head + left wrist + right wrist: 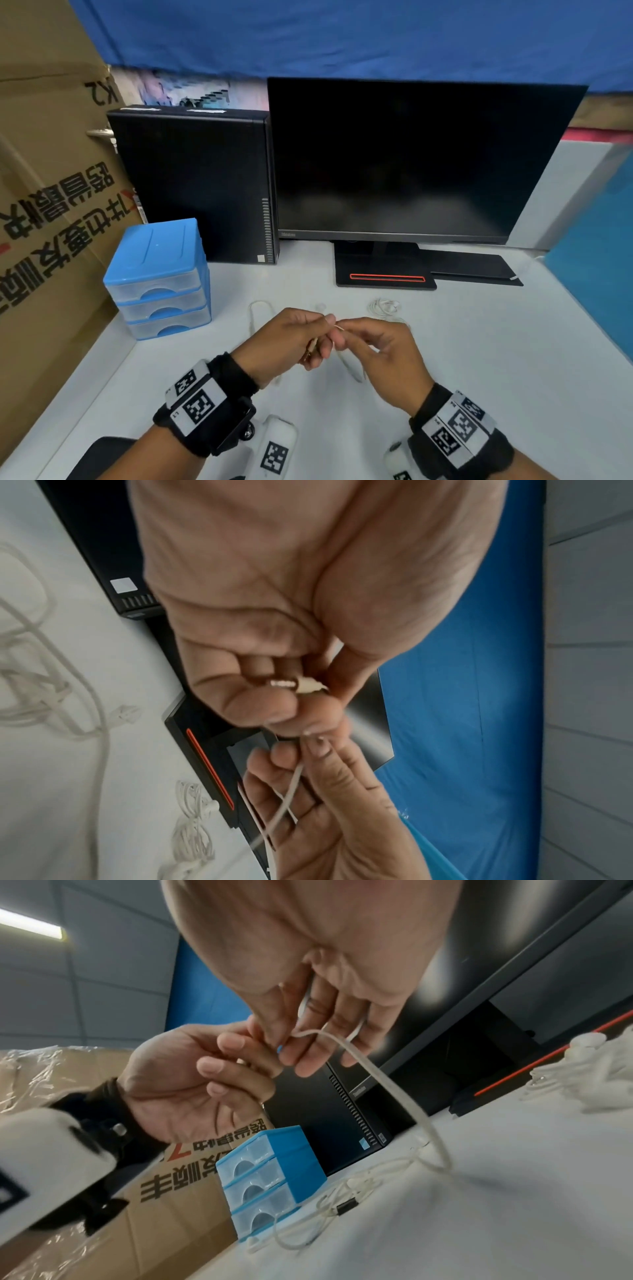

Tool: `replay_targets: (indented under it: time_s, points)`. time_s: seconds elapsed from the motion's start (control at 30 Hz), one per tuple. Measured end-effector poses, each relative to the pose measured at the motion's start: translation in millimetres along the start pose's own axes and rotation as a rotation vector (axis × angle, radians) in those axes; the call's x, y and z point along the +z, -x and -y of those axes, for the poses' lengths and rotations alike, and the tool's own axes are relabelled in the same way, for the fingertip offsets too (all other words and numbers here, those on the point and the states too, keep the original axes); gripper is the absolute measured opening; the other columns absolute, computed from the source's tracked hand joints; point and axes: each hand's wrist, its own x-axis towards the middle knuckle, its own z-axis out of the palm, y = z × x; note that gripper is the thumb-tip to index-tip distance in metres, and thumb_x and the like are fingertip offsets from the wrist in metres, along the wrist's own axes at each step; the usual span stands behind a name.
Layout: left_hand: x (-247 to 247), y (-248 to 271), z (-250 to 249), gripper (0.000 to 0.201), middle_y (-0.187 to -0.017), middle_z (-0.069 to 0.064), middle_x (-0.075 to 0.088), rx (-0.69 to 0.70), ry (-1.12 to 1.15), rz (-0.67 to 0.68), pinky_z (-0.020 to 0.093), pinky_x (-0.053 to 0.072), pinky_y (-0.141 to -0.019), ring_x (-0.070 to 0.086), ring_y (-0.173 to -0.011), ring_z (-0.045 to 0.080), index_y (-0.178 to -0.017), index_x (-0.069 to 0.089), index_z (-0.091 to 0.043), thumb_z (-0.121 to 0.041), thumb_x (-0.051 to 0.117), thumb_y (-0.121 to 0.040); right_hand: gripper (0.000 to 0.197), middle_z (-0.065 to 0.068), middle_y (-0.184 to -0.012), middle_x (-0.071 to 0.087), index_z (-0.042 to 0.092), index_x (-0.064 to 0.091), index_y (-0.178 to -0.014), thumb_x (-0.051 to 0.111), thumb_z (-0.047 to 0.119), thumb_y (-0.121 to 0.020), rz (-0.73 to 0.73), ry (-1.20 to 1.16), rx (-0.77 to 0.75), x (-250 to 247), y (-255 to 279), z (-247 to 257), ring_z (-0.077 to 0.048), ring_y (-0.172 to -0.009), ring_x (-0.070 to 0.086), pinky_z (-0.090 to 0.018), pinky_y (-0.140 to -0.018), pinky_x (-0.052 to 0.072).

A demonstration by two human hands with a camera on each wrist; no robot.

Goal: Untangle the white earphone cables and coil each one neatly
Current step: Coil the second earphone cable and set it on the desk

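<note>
- Your left hand (291, 337) is curled round the plug end of the cable (387, 1080): the metal plug (282, 683) sits pinched between thumb and fingers, tip pointing back into the palm.
- Your right hand (380, 356) pinches the same cable just beside the left fingertips, with a strand or two crossing its palm; the two hands nearly touch above the desk (479, 359).
- From the right fingers the cable drops in one slack curve to the desk and runs on into a loose tangle (342, 1196) lying near the blue drawer box (161, 277).
- A second earphone bundle (383, 306) lies bunched on the desk near the monitor stand (385, 274), well apart from your hands.
- Expect the cable to be very light, limp and fairly slick; it will likely slide through a loose pinch and spring out of a coil unless you pin each loop.
- Hold by the plug's hard body as your anchor and feed cable with the other hand; I would avoid tugging at the thin joint where cable meets plug, which looks the weakest spot.
</note>
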Motion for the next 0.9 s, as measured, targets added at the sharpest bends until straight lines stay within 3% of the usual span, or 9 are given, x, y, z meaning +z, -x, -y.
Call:
replay_targets:
  time_s: [0.13, 0.27, 0.33, 0.43, 0.5, 0.57, 0.7, 0.8, 0.9]
  points:
    - [0, -1, 6, 0.029, -0.065, 0.005, 0.058, -0.025, 0.042, 0.020, 0.023, 0.045, -0.060, 0.052, -0.056, 0.015, -0.104, 0.069, 0.002, -0.016, 0.046, -0.103, 0.018, 0.005, -0.081, 0.074, 0.022, 0.076, -0.093, 0.065, 0.007, -0.091, -0.187, 0.036, 0.060, -7, -5, -8, -0.014, -0.073, 0.071, -0.037, -0.075, 0.059]
    - [2, 0, 3, 0.014, -0.078, 0.008, 0.070, -0.017, 0.121, 0.070, 0.024, 0.053, -0.068, 0.067, -0.069, 0.019, -0.094, 0.068, -0.007, -0.019, 0.061, -0.093, 0.017, 0.014, -0.078, 0.073, 0.025, 0.076, -0.092, 0.068, 0.011, -0.089, -0.238, 0.031, 0.063, -10, -7, -7, -0.006, -0.065, 0.066, -0.021, -0.064, 0.053]
    - [3, 2, 0, 0.015, -0.083, 0.009, 0.071, -0.028, 0.193, 0.100, 0.027, 0.055, -0.071, 0.069, -0.075, 0.019, -0.089, 0.072, -0.010, -0.024, 0.067, -0.085, 0.019, 0.013, -0.079, 0.075, 0.030, 0.077, -0.088, 0.070, 0.012, -0.088, -0.243, 0.013, 0.076, -8, -6, -9, -0.006, -0.069, 0.067, -0.024, -0.067, 0.054]
    - [6, 3, -2, 0.019, -0.087, 0.011, 0.073, -0.028, 0.349, 0.029, 0.029, 0.059, -0.069, 0.073, -0.075, 0.020, -0.091, 0.073, -0.008, -0.023, 0.068, -0.080, 0.027, 0.011, -0.080, 0.075, 0.035, 0.078, -0.087, 0.067, 0.011, -0.091, -0.147, 0.014, 0.066, 3, -1, -12, -0.016, -0.072, 0.068, -0.031, -0.069, 0.055]
    - [7, 0, -3, 0.025, -0.095, 0.015, 0.075, 0.018, 0.460, -0.080, 0.028, 0.061, -0.072, 0.075, -0.083, 0.022, -0.096, 0.072, -0.003, -0.020, 0.066, -0.079, 0.033, 0.017, -0.063, 0.066, 0.033, 0.076, -0.075, 0.063, 0.008, -0.093, -0.069, -0.009, 0.079, 12, 3, -13, -0.008, -0.054, 0.055, -0.022, -0.056, 0.044]
    - [5, -4, -3, 0.029, -0.101, 0.018, 0.075, 0.086, 0.548, -0.195, 0.028, 0.061, -0.076, 0.074, -0.093, 0.025, -0.099, 0.070, -0.001, -0.019, 0.067, -0.077, 0.032, 0.015, -0.051, 0.054, 0.027, 0.070, -0.066, 0.063, 0.016, -0.094, -0.027, -0.011, 0.114, 18, 6, -11, -0.004, -0.044, 0.039, -0.020, -0.050, 0.034]
    - [-3, -13, 0, 0.029, -0.104, 0.016, 0.075, 0.213, 0.567, -0.405, 0.031, 0.059, -0.085, 0.073, -0.099, 0.025, -0.104, 0.069, 0.001, -0.016, 0.067, -0.081, 0.024, 0.005, -0.061, 0.064, 0.025, 0.065, -0.073, 0.059, 0.027, -0.096, 0.098, 0.081, 0.140, 19, 10, -7, -0.004, -0.048, 0.046, -0.024, -0.053, 0.040]
    - [-3, -17, 8, 0.021, -0.101, 0.012, 0.076, 0.264, 0.433, -0.519, 0.033, 0.056, -0.089, 0.073, -0.099, 0.023, -0.106, 0.069, 0.001, -0.011, 0.066, -0.089, 0.019, 0.002, -0.065, 0.064, 0.026, 0.057, -0.085, 0.048, 0.035, -0.099, 0.268, 0.369, 0.003, 16, 15, 6, -0.012, -0.054, 0.055, -0.034, -0.059, 0.049]
    - [-2, -21, 14, 0.014, -0.098, 0.009, 0.077, 0.267, 0.335, -0.545, 0.029, 0.057, -0.084, 0.073, -0.097, 0.022, -0.101, 0.071, -0.003, -0.008, 0.067, -0.088, 0.021, 0.001, -0.065, 0.060, 0.023, 0.055, -0.085, 0.044, 0.035, -0.100, 0.316, 0.437, -0.086, 6, 12, 27, -0.017, -0.060, 0.056, -0.041, -0.063, 0.049]
